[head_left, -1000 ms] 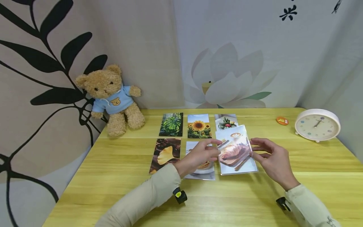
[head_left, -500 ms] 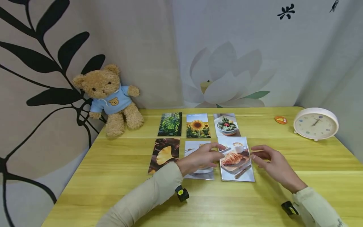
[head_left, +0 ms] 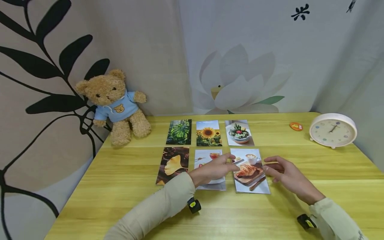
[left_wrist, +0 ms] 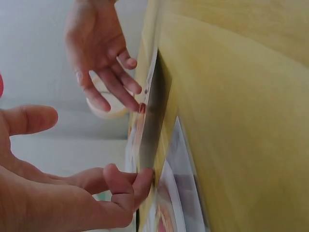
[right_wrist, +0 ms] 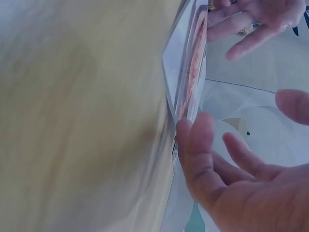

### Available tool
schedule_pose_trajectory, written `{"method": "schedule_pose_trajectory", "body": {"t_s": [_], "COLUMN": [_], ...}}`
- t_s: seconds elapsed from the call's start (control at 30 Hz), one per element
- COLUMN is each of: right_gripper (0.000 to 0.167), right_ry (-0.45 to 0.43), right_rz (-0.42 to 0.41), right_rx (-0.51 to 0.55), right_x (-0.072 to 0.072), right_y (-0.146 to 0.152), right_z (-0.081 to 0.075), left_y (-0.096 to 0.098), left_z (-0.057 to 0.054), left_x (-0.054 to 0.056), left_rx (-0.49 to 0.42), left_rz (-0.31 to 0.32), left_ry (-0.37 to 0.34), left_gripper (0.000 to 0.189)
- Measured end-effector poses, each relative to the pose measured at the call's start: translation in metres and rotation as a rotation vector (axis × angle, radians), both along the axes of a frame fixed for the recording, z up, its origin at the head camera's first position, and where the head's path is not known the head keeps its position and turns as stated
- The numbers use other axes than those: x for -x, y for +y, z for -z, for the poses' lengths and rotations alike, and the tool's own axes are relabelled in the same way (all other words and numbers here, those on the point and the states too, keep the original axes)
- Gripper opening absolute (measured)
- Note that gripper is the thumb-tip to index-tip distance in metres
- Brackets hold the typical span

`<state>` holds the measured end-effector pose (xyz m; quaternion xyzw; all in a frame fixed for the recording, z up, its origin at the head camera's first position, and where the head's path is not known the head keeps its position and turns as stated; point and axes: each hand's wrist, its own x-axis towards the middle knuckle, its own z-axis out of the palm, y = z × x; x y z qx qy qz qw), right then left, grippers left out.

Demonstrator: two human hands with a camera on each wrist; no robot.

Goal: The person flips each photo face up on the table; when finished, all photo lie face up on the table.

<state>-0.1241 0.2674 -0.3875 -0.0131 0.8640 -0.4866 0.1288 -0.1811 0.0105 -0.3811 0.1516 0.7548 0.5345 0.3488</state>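
Observation:
A picture card with a croissant and a coffee cup (head_left: 249, 171) lies at the front right of two rows of cards. At its left edge are the fingertips of my left hand (head_left: 214, 169), fingers loosely extended. My right hand (head_left: 289, 176) is beside its right edge, its fingers slightly bent and fingertips right at the border. From the left wrist side, the card (left_wrist: 153, 111) shows edge-on between the left hand (left_wrist: 72, 193) and the right hand (left_wrist: 96, 38). My left hand partly hides the neighbouring card with a red drink (head_left: 214, 155).
Behind lie a leaf card (head_left: 179, 132), a sunflower card (head_left: 209, 133) and a cactus bowl card (head_left: 239, 132); a ginkgo leaf card (head_left: 172, 166) is front left. A teddy bear (head_left: 115, 106) sits back left. An orange disc (head_left: 296, 126) and a white clock (head_left: 333, 130) are at right.
The croissant card, tilted over the cactus bowl card and held at its right edge, has come down toward me onto the table. The right hand's fingers have loosened from it.

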Motion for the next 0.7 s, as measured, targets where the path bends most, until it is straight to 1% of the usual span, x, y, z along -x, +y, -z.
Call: {"method": "schedule_pose_trajectory", "body": {"t_s": [0.1, 0.23, 0.37, 0.43, 0.5, 0.57, 0.63, 0.7], "right_gripper": [0.056, 0.057, 0.056, 0.055, 0.053, 0.052, 0.051, 0.048], "right_ry": [-0.003, -0.001, 0.016, 0.043, 0.072, 0.107, 0.151, 0.199], "right_rz": [-0.001, 0.000, 0.002, 0.002, -0.001, -0.010, -0.037, -0.081], "right_rx": [0.005, 0.006, -0.004, -0.020, -0.039, -0.073, -0.123, -0.191], "right_x": [0.000, 0.002, 0.003, 0.002, 0.002, 0.002, 0.002, 0.003], "right_y": [-0.001, -0.002, -0.004, -0.005, -0.006, -0.007, -0.010, -0.013], "right_z": [-0.001, -0.002, -0.003, -0.003, -0.004, -0.006, -0.006, -0.006], "left_y": [0.002, 0.004, 0.002, -0.001, -0.008, -0.019, -0.035, -0.053], "left_z": [0.000, -0.004, -0.006, -0.007, -0.008, -0.009, -0.011, -0.013], "left_x": [-0.003, -0.005, -0.007, -0.007, -0.005, -0.003, 0.000, 0.002], "left_rx": [0.026, 0.056, 0.095, 0.114, 0.128, 0.129, 0.130, 0.127], "left_rz": [0.035, 0.046, 0.043, 0.050, 0.066, 0.081, 0.097, 0.100], "left_ry": [0.056, 0.115, 0.157, 0.183, 0.220, 0.274, 0.337, 0.395], "left_gripper": [0.069, 0.076, 0.078, 0.073, 0.066, 0.058, 0.052, 0.049]}}
